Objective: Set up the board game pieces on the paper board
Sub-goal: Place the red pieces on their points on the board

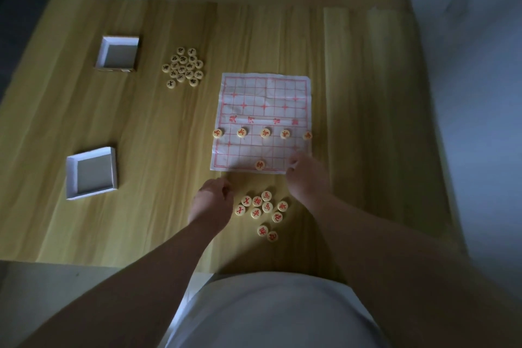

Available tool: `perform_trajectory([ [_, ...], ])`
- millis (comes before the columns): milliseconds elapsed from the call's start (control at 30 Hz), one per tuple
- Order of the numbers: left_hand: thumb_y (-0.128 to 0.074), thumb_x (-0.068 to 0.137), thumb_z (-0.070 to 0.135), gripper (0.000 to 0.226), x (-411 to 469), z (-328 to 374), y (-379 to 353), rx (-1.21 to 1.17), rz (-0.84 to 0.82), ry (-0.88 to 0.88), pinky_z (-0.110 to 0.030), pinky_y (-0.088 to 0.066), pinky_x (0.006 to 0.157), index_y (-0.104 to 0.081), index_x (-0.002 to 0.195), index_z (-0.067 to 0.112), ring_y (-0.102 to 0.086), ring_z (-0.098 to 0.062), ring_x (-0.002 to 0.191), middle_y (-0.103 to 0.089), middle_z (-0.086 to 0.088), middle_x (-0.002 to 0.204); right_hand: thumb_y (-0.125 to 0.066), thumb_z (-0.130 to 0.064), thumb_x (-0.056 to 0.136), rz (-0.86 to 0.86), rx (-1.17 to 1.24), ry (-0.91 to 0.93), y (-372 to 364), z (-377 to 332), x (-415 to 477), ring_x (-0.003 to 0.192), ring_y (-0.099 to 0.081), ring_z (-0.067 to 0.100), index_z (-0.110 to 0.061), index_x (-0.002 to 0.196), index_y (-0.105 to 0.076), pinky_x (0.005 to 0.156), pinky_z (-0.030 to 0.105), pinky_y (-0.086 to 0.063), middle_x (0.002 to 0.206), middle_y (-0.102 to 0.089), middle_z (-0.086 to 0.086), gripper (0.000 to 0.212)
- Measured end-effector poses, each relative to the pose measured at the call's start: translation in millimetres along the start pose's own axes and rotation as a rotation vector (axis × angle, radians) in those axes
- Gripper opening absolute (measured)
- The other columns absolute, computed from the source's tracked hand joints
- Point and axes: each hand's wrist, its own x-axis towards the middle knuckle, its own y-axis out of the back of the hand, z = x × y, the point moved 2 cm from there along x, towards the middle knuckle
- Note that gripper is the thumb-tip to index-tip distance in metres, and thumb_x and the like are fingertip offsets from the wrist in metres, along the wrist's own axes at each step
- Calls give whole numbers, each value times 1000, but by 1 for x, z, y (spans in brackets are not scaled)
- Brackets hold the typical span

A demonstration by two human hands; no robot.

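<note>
red side partly laid, both hands at the near edge of the board

the loose red pieces [261, 212] lie between the hands. the left hand [213, 201] is curled and the right hand [306, 175] bends its fingers over the near-right corner of the paper board [262, 147]; in this dim view i cannot tell if either holds a piece. set each piece down on a crossing, not sliding it, because thin paper probably shifts. farther, the soldier row [265, 133] reaches both side edges; the far half is open, and the black pieces [183, 66] are well apart.
</note>
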Motion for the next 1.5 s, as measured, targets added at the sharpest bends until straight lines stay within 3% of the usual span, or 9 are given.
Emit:
perform_trajectory([
  [100, -57, 91, 21, 8, -9, 0, -3, 25, -38, -31, -30, -52, 59, -65, 91, 20, -56, -10, 71, -61, 1, 87, -53, -18, 96, 32, 19, -47, -8, 11, -20, 73, -58, 8, -22, 100, -65, 59, 23, -45, 83, -61, -10, 14],
  [200, -58, 93, 22, 9, -14, 1, -8, 36, -63, -98, -22, -42, 52, -66, 91, 20, -55, -8, 69, -62, 2, 86, -52, -21, 100, 53, 34, -109, -13, 22, -38, 76, -54, 8, -21, 102, -64, 56, 21, -37, 88, -60, -7, 12],
  [300, -56, 94, 21, 11, -17, 3, -14, 40, -90, -162, -18, -38, 51, -65, 88, 19, -55, -7, 67, -63, 2, 84, -52, -20, 99, 60, 39, -153, -17, 30, -52, 79, -57, 12, -19, 98, -66, 62, 27, -43, 91, -64, -4, 14],
  [467, -54, 95, 28, 11, -27, 1, -21, 54, -119, -211, -28, -45, 60, -63, 92, 22, -56, -14, 73, -59, 2, 89, -52, -21, 97, 95, 82, -189, -21, 39, -74, 83, -60, 17, -17, 97, -65, 71, 32, -53, 92, -65, 1, 14],
  [567, -51, 98, 30, 17, -32, -4, -22, 62, -117, -227, -24, -41, 55, -61, 88, 20, -55, -13, 68, -58, 0, 85, -50, -22, 98, 91, 48, -187, -24, 42, -86, 85, -60, 16, -20, 98, -64, 77, 37, -56, 94, -63, -1, 14],
  [900, -58, 84, 14, 7, -37, -18, -13, -14, -31, 57, -24, -35, 52, -61, 81, 19, -53, -12, 66, -60, 1, 79, -56, -23, 96, -11, -75, 117, -28, 17, -85, 85, -54, 13, -21, 109, -63, 72, 28, -46, 107, -53, -4, 14],
  [1133, -59, 83, 16, 12, -40, -30, -12, 16, -28, 119, -28, -45, 64, -64, 94, 19, -57, -19, 78, -61, -1, 93, -59, -18, 95, -67, -105, 227, -38, 6, -80, 90, -56, 13, -19, 115, -64, 73, 25, -44, 113, -54, -2, 20],
  [1300, -60, 83, 18, 14, -44, -29, -14, 21, -41, 135, -30, -51, 68, -64, 96, 20, -57, -17, 80, -60, 0, 94, -64, -34, 93, -102, -149, 362, -43, -5, -81, 93, -57, 14, -26, 117, -64, 73, 28, -48, 114, -54, -5, 25],
  [1500, -64, 81, 18, 12, -44, -28, -13, 14, -41, 127, -25, -43, 58, -63, 92, 22, -57, -12, 74, -62, 2, 88, -61, -43, 93, -25, -315, 454, -52, -15, -83, 92, -60, 18, -21, 118, -66, 70, 31, -51, 111, -58, 0, 34],
])
